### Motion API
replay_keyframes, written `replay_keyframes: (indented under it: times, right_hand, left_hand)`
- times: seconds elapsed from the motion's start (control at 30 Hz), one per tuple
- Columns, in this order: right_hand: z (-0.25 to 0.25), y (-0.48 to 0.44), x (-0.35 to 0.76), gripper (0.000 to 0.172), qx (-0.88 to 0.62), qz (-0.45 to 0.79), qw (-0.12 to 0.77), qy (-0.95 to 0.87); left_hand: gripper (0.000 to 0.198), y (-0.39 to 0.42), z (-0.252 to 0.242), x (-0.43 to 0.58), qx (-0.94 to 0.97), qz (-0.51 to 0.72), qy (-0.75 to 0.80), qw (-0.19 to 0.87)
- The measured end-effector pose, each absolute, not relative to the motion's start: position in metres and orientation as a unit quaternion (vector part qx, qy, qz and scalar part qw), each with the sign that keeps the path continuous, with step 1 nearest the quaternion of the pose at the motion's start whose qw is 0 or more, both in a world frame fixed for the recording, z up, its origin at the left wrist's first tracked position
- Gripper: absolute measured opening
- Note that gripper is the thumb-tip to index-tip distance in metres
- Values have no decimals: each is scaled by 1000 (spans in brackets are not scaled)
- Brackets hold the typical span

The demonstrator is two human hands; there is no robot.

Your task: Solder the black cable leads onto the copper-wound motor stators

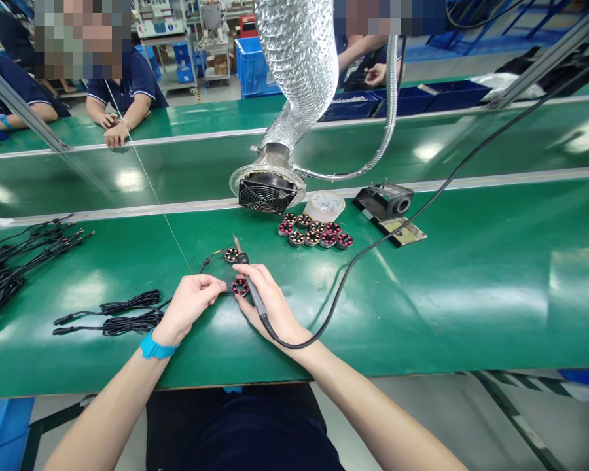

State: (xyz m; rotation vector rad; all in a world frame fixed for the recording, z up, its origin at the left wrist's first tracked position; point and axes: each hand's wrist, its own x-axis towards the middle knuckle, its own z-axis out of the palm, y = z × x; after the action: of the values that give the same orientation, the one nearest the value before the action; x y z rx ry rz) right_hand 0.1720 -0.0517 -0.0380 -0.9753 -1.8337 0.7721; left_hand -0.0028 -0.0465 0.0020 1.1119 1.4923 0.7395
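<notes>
My right hand (269, 302) is closed round a soldering iron (249, 282), its tip pointing away from me toward a small round coil part (231, 254) with a black wire attached. My left hand (192, 306), with a blue wristband, pinches something beside a red round coil part (240, 286) that lies between my two hands on the green bench (471, 281). The iron's black cable (422, 208) runs off to the right and up.
Several round coil parts (315, 231) lie by a tape roll (325, 205) under a fume fan (267, 190) on a silver duct. A soldering stand (389, 204) sits to the right. Black cable bundles (122, 313) lie left. Other people sit across the bench.
</notes>
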Motion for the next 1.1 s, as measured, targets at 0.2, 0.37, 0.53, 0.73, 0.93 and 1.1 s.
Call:
replay_keyframes:
  times: [0.2,0.37,0.53,0.73,0.93,1.1]
  right_hand:
    - [-36,-52,172,61,-398,315,452,-734]
    - [-32,-48,169,55,-394,347,484,-700]
    - [-32,-44,167,46,-378,388,498,-677]
    - [-32,-44,167,49,-392,366,499,-680]
    - [-32,-44,165,51,-398,377,504,-667]
    - [-30,-46,164,49,-401,398,510,-648]
  left_hand:
    - [26,-47,3,-3,467,318,617,547]
    - [27,-48,4,-4,463,326,607,557]
    - [29,-50,3,-4,475,323,600,556]
    - [30,-52,3,-5,498,317,596,545]
    - [29,-52,2,-3,523,321,592,523]
    - [27,-51,2,-1,547,317,576,519]
